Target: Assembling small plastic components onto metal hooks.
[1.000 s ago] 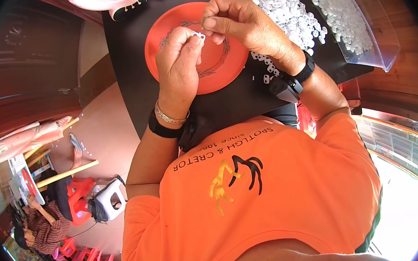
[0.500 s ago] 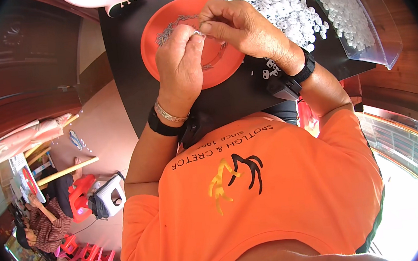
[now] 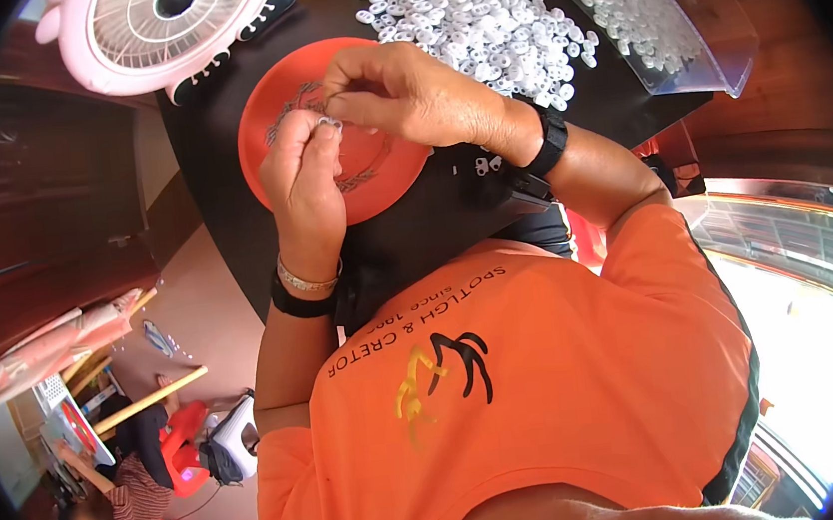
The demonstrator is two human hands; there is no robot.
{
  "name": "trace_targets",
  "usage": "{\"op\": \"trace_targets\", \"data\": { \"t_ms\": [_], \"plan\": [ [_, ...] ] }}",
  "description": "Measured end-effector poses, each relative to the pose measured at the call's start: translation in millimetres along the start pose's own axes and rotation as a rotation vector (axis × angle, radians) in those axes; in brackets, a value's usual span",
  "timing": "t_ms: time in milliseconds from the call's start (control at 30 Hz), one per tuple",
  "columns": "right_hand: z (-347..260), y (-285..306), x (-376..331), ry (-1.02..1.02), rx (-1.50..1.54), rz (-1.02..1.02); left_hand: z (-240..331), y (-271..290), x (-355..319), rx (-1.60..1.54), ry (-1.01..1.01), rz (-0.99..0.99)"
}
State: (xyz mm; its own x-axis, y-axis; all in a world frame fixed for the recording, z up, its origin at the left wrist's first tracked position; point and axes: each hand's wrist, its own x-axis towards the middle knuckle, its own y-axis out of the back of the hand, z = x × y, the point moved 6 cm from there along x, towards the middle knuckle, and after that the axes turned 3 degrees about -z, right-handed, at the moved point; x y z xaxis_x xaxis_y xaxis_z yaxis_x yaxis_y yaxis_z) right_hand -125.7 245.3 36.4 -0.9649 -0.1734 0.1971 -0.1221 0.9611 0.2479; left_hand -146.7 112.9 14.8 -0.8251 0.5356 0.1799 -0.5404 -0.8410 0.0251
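Over a round orange-red bowl (image 3: 380, 188), my two hands work close together. My left hand (image 3: 306, 175) is closed, pinching a small white plastic piece (image 3: 328, 123) between thumb and forefinger. Just above that piece, my right hand (image 3: 421, 99) has its thumb and fingers bent into a pinch; whatever is between them is too small to make out. Thin grey metal pins (image 3: 361, 179) lie inside the bowl, partly covered by my hands.
Beyond my right hand spreads a heap of white two-holed plastic pieces (image 3: 474, 19). A clear bin (image 3: 715, 76) of similar pieces is at the right. A pink fan (image 3: 143, 74) stands at the far left. Several loose pieces (image 3: 490, 165) lie near my right wrist.
The view has shifted, bringing the fan further in. My right fingertips sit slightly higher above the white piece, while my left hand keeps its pinch on it.
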Motion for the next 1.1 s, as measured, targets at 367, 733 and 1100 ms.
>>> {"op": "trace_targets", "data": {
  "t_ms": [367,733,1100],
  "plan": [
    [0,5,4,0.004,0.015,-0.102,2,4,4,0.067,0.044,-0.030],
    [-6,0,4,0.092,-0.238,-0.115,-4,1,1,0.069,0.000,-0.059],
    [-6,35,11,-0.016,-0.387,0.128,3,18,8,-0.108,0.016,0.092]
  ]
}}
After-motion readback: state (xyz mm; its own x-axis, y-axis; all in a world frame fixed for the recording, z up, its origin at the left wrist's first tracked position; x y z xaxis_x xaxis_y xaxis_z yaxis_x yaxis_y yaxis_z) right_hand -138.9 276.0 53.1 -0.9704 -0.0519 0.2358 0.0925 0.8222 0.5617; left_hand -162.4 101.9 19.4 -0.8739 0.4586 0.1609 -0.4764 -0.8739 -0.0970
